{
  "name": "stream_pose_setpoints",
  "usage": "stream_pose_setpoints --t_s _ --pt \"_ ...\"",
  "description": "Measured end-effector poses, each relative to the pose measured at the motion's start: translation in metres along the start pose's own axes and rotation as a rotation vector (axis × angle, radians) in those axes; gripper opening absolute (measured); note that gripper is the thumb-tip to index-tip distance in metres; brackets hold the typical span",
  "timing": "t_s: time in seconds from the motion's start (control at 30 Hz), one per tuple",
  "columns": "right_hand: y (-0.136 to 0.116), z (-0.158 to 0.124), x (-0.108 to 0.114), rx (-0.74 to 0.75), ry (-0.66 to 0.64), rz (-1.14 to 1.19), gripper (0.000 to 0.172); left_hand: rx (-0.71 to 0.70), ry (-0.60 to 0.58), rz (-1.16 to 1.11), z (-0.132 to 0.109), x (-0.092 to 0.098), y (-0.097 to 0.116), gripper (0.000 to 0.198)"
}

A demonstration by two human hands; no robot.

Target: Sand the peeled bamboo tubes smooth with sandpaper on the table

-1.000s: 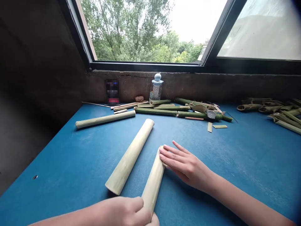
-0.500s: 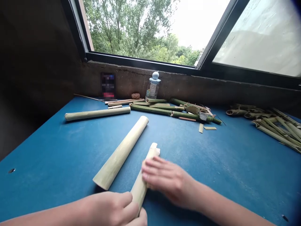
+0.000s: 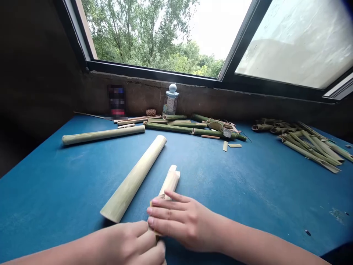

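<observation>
While clasped in both hands, short pale bamboo section (image 3: 170, 183) lying tilted over the blue tabletop (image 3: 41, 191), just right of the long peeled bamboo tube (image 3: 132, 178), near that tube's lower end. Upper end of section split and notched; underside hidden, so contact with tabletop not determinable.

Left hand (image 3: 129, 243): nearly closed, fingers curled around the section's lower end, most of that end hidden. Right hand (image 3: 184, 221): partly closed, fingers laid across the section's middle, fingertips just beside the left hand. Both hands holding the section; neither touching the tube.

Beyond the tube, toward the far left: second bamboo tube (image 3: 103, 134), green-tinged, lying well apart. Beyond the tube, straight ahead: green bamboo stalks (image 3: 176, 128) in a loose row. Far beyond the tube, to the right: heap of split bamboo strips (image 3: 309, 147). Past the stalks, against the concrete sill (image 3: 215, 97): plastic bottle with blue cap (image 3: 171, 99), ball of twine (image 3: 150, 112), and upright object (image 3: 116, 101), too blurred to identify.
</observation>
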State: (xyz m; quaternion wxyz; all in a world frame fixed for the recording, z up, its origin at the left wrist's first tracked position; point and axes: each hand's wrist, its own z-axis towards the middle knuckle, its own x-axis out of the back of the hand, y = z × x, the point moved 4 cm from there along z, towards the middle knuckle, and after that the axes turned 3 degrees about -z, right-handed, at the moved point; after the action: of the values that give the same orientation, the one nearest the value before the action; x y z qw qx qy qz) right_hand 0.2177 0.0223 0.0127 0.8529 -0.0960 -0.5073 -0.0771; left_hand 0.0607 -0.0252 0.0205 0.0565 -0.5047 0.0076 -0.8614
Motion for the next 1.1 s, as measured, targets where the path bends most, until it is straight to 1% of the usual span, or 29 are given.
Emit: stream_pose_setpoints --t_s 0.03,0.07,0.13,0.2,0.23,0.27,0.33,0.4,0.47,0.5,0.63,0.67,0.77,0.8,0.83,0.93,0.97,1.0,1.1 --pt "0.002 -0.001 0.001 0.0 0.016 -0.012 0.03 0.0 -0.015 -0.006 0.001 0.002 0.001 0.012" --pt "0.01 -0.002 0.004 -0.024 0.055 -0.036 0.029 -0.002 -0.026 -0.007 0.003 0.004 0.002 0.011" --pt "0.036 -0.009 0.011 -0.114 0.146 -0.099 0.026 -0.012 -0.026 0.003 0.006 0.007 0.004 0.012" --pt "0.056 -0.014 0.016 -0.181 0.186 -0.127 0.026 -0.029 -0.008 0.013 0.007 0.008 0.005 0.014" --pt "0.06 -0.015 0.016 -0.195 0.193 -0.126 0.027 -0.032 -0.001 0.019 0.007 0.008 0.006 0.014" --pt "0.058 -0.014 0.016 -0.193 0.197 -0.118 0.027 -0.035 0.01 0.023 0.007 0.008 0.006 0.013" --pt "0.04 -0.007 0.012 -0.152 0.188 -0.088 0.025 -0.04 0.03 0.037 0.006 0.008 0.006 0.012" --pt "0.017 0.001 0.006 -0.071 0.139 -0.021 0.024 -0.047 0.037 0.059 0.006 0.007 0.007 0.012" --pt "0.006 0.006 0.005 -0.019 0.103 0.026 0.023 -0.055 0.038 0.08 0.005 0.008 0.008 0.011" --pt "0.008 0.007 0.006 -0.031 0.102 0.026 0.023 -0.057 0.039 0.083 0.005 0.008 0.008 0.01" --pt "0.031 0.004 0.014 -0.182 0.163 -0.045 0.025 -0.034 0.036 0.065 0.005 0.009 0.007 0.009" --pt "0.031 0.004 0.014 -0.175 0.155 -0.039 0.026 -0.025 0.028 0.06 0.005 0.009 0.007 0.01" --pt "0.017 0.007 0.008 -0.033 0.095 0.017 0.025 -0.017 0.019 0.065 0.005 0.008 0.007 0.012" --pt "0.014 0.007 0.007 -0.002 0.094 0.025 0.025 -0.021 0.013 0.071 0.005 0.008 0.008 0.012" --pt "0.015 0.006 0.007 0.003 0.109 0.019 0.026 -0.025 0.005 0.074 0.005 0.008 0.008 0.012" --pt "0.024 0.001 0.012 -0.08 0.195 -0.051 0.028 -0.023 -0.013 0.066 0.006 0.006 0.009 0.013" --pt "0.024 -0.001 0.013 -0.085 0.207 -0.067 0.028 -0.02 -0.014 0.061 0.006 0.006 0.01 0.014" --pt "0.022 -0.003 0.013 -0.059 0.206 -0.073 0.028 -0.016 -0.015 0.06 0.006 0.006 0.01 0.014" --pt "0.008 -0.005 0.01 0.082 0.171 -0.049 0.028 -0.019 -0.011 0.077 0.006 0.006 0.01 0.014"
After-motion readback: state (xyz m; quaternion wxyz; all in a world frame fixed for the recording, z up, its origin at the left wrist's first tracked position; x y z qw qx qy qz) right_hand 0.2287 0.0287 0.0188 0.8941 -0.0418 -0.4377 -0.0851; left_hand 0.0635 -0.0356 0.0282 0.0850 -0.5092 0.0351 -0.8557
